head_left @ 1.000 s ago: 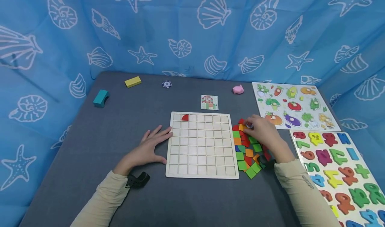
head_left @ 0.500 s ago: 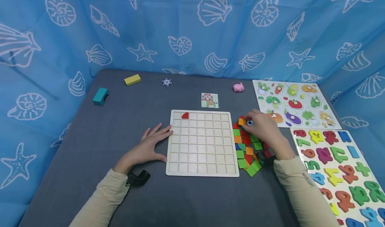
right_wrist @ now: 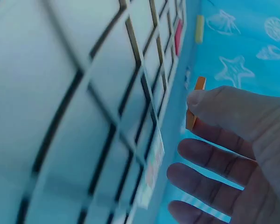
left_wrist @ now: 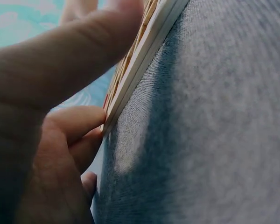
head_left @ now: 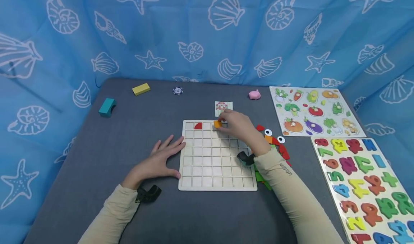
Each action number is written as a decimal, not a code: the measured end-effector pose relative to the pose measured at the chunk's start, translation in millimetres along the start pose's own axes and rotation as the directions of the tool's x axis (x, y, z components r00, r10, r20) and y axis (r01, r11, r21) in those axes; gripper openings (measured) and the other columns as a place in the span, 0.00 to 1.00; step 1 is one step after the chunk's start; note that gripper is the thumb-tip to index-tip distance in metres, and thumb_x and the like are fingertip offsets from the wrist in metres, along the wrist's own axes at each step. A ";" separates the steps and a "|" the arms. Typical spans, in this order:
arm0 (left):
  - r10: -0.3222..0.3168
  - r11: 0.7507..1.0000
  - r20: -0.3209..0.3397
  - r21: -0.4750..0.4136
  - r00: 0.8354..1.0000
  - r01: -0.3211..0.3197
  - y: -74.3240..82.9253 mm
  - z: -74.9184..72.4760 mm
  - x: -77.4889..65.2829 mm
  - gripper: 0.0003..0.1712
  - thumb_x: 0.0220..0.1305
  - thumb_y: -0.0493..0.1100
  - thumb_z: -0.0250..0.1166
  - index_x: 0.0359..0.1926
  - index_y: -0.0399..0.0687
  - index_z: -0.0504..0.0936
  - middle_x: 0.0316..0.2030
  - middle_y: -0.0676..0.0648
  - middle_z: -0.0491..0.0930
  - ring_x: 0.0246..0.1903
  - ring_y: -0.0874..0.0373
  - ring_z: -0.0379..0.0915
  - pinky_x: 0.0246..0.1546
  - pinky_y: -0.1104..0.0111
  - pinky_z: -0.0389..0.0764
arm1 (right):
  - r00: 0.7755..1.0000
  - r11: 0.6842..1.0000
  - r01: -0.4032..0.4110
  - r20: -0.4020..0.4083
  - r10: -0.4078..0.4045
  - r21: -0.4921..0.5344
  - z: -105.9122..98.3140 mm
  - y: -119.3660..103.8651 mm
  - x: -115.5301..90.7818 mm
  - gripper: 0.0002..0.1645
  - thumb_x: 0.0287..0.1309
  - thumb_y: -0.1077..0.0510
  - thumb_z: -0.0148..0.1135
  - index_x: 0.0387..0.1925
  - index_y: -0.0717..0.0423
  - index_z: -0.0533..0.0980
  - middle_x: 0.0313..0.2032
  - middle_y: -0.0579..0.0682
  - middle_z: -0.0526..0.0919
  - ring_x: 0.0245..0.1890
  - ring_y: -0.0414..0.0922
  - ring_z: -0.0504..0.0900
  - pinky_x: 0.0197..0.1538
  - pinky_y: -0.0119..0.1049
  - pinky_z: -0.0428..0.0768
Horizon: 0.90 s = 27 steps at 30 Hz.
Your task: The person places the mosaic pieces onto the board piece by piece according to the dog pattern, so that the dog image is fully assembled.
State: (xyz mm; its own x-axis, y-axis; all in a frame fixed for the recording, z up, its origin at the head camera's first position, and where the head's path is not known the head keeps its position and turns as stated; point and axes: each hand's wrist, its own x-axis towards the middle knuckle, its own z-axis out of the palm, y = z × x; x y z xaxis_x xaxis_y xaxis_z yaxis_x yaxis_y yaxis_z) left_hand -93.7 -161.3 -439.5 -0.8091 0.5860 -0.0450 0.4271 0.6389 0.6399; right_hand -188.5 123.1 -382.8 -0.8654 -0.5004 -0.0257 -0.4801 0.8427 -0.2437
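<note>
An orange square tile [head_left: 217,124] is held over the far row of a wooden grid board [head_left: 216,190], to the right of a red quarter-circle tile [head_left: 198,126]. It is pinched by the thumb and first finger of the right hand [head_left: 237,125]. The other fingers are spread away from it, maybe so that the little tile is not covered up. Whether the board is touched by the tile cannot be told for sure.

The red tile is set in one of the far row's little boxes. The board's left edge is touched by the fingertips and thumb of the left hand [head_left: 158,161], whose fingers are stretched apart. It is likely placed there so that the board is stopped from sliding.

A small picture card [head_left: 223,106] is laid just past the board, perhaps so it can be seen easily. A heap of colored tiles [head_left: 283,152] is left close by the board's right side, partly hidden by the right arm, so pieces can be reached quickly, it seems. Two eye-like round tiles [head_left: 268,132] are seen there too. Farther right, a vegetable puzzle [head_left: 300,133] and a number puzzle [head_left: 337,206] are set out of the way.
</note>
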 end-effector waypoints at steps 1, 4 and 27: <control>-0.008 1.000 0.002 0.004 1.000 0.008 0.3 0.1 -0.1 0.59 0.35 0.64 0.69 0.68 0.54 0.52 0.68 0.51 0.45 0.67 0.47 0.30 0.58 0.44 0.30 | 1.000 1.000 0.005 0.013 -0.005 -0.006 2.7 -3.5 4.7 0.14 0.48 0.51 0.64 0.38 0.51 0.79 0.37 0.47 0.78 0.37 0.44 0.76 0.37 0.40 0.76; -0.031 0.999 0.004 0.026 1.000 0.031 1.1 0.9 -0.1 0.61 0.33 0.66 0.69 0.68 0.55 0.51 0.68 0.53 0.44 0.68 0.49 0.29 0.59 0.44 0.31 | 0.999 1.000 0.021 0.042 -0.020 -0.021 9.9 -11.7 16.0 0.14 0.49 0.51 0.63 0.38 0.51 0.79 0.36 0.46 0.78 0.36 0.42 0.75 0.35 0.38 0.75; -0.048 0.996 -0.007 0.069 0.999 0.048 -0.6 2.2 4.8 0.61 0.34 0.66 0.68 0.68 0.55 0.49 0.68 0.54 0.44 0.68 0.48 0.31 0.59 0.44 0.32 | 0.997 0.995 -0.031 0.065 0.037 -0.090 16.7 -24.1 31.4 0.14 0.45 0.49 0.67 0.36 0.48 0.79 0.34 0.43 0.76 0.33 0.42 0.75 0.32 0.41 0.75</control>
State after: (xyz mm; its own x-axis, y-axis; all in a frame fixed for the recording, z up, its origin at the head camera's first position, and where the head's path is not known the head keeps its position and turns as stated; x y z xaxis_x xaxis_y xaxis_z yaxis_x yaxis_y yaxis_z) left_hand -96.9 -157.8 -441.7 -0.8312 0.5515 -0.0704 0.4146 0.6993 0.5823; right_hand -201.7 83.7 -393.9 -0.8712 -0.4811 -0.0978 -0.4643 0.8721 -0.1546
